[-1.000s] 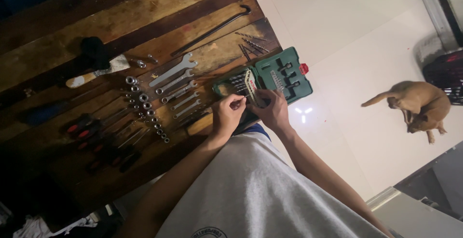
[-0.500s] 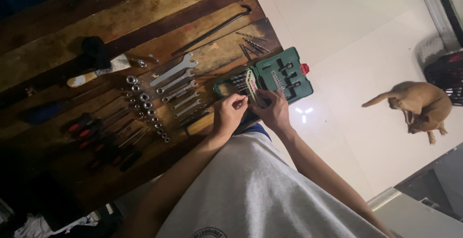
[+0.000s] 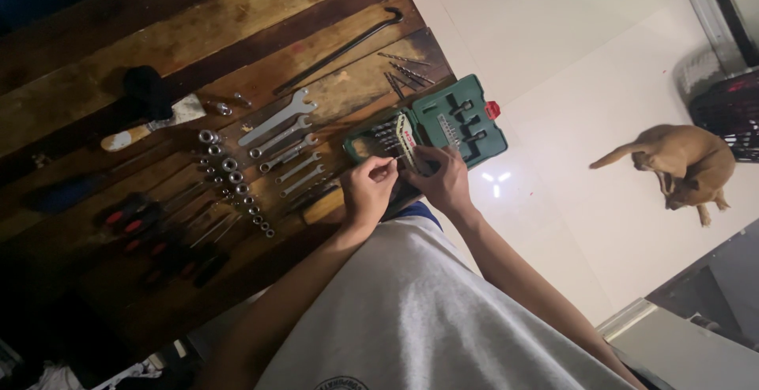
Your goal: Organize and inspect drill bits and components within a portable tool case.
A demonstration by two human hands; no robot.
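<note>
The person's left hand (image 3: 368, 190) pinches a small thin bit (image 3: 393, 166) between thumb and forefinger, the other fingers curled under; the bit is too small and dim to make out further. Just right of that pinch, the right hand (image 3: 444, 180) rests on the near edge of the green case (image 3: 462, 121), its fingers bent over the case's hinged middle strip; whether they grip anything there cannot be told. The case lies open, partly over the table's corner, directly beyond both hands. Its lid half, with dark slots and a red latch (image 3: 492, 109), sits to the right of the pinch; the half holding a row of drill bits sits straight ahead of it.

Farther out beyond the case, a few loose drill bits (image 3: 403, 74) lie on the wooden table (image 3: 198, 18), and past them a long black pry bar (image 3: 336, 50) runs slantwise. To the left of the left hand, a fan of wrenches (image 3: 285, 141) is laid out by size, then a curving row of sockets (image 3: 233, 188), then red-handled screwdrivers (image 3: 138, 224) in shadow. Well beyond those lie a putty knife (image 3: 150, 125) and a black lump just beside it.

Well off to the right of both hands, on the pale floor (image 3: 569, 42), a tan dog (image 3: 680, 161) is lying.
</note>
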